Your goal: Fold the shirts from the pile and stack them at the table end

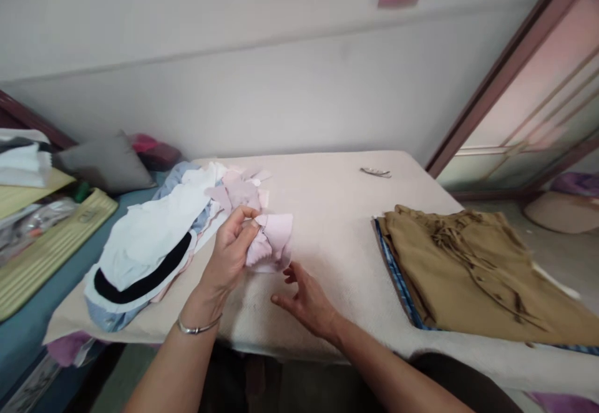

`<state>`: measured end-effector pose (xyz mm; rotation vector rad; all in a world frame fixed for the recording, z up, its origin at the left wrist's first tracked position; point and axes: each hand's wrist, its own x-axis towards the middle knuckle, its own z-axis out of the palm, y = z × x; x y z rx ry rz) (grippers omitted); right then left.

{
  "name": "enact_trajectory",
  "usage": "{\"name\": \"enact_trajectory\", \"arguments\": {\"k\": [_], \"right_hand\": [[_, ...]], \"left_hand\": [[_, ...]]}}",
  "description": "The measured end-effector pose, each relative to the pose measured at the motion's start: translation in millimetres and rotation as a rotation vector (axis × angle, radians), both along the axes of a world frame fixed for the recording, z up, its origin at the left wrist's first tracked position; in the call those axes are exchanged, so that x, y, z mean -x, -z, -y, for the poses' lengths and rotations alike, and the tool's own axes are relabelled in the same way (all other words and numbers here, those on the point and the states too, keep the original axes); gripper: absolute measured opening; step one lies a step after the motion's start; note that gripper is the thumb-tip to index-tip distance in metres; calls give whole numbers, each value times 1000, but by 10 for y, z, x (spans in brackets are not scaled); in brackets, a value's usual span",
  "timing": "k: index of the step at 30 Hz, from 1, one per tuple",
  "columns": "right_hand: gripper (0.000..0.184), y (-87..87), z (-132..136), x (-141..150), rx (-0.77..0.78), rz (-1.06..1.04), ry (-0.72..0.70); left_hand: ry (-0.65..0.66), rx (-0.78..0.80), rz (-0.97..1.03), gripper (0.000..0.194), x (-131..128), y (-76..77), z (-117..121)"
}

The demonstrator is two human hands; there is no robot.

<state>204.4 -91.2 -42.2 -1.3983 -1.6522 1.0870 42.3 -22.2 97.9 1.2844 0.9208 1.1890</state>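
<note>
1. Pinching one gathered pale-pink cloth piece (pixel 279 231) between thumb and fingers of the left hand (pixel 228 246), well left of the khaki drawstring garment (pixel 449 269).
2. Curving the right hand (pixel 309 301) by the cloth's lower edge, parting thumb and fingertips, gripping nothing; not showing clearly whether touching.
3. Probably handling best by pinching lightly, sparing the gathers from crushing, and supporting the loose edge with the right fingertips.
4. Counting one khaki garment, lying over at least one blue patterned garment (pixel 397 277).
5. Counting one pair of metal snips (pixel 375 172), lying just beyond the khaki garment's far left corner.
6. Counting several pink scraps (pixel 238 191) leftward of the khaki garment, overlapping too much for exactness.
</note>
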Motion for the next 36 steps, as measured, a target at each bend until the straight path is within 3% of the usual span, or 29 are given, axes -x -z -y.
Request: {"name": "enact_trajectory", "arguments": {"k": [5, 7, 10, 12, 15, 18, 22, 26, 28, 30, 32, 36], "right_hand": [[80, -399, 69, -38, -180, -52, 158], [65, -629, 118, -58, -249, -12, 111], [20, -975, 259, -61, -318, 18, -32], [17, -1179, 383, -63, -347, -26, -89], [26, -1441, 563, -103, -342, -148, -95], [29, -1684, 688, -187, -303, -240, -38], [30, -1962, 739, -336, -250, -303, 116], [26, -2094, 578, -535, -207, -197, 204], [27, -2071, 388, -653, -205, -14, 268], [25, -1956, 147, -771, -198, 199, 367], [20, -1728, -99, -880, -170, 345, 440], [31, -1041, -390, -1022, -117, 551, 469]], "left_hand": [[-59, -105, 58, 22, 53, -520, 350], [-53, -133, 66, 22, 109, -762, 490], [-48, -194, 58, 22, 218, -1131, 694], [-62, -232, 52, 24, 312, -1344, 817], [-115, -251, 12, 26, 511, -1561, 970], [-162, -249, -87, 28, 773, -1622, 1071], [-151, -312, -307, 25, 1102, -1421, 1048], [-182, -470, -627, 17, 1186, -899, 761], [-216, -497, -774, 16, 1097, -577, 547], [-263, -434, -944, 17, 948, -256, 324], [-288, -311, -1094, 21, 787, 45, 115], [-254, -96, -1218, 27, 602, 577, -192]]}}
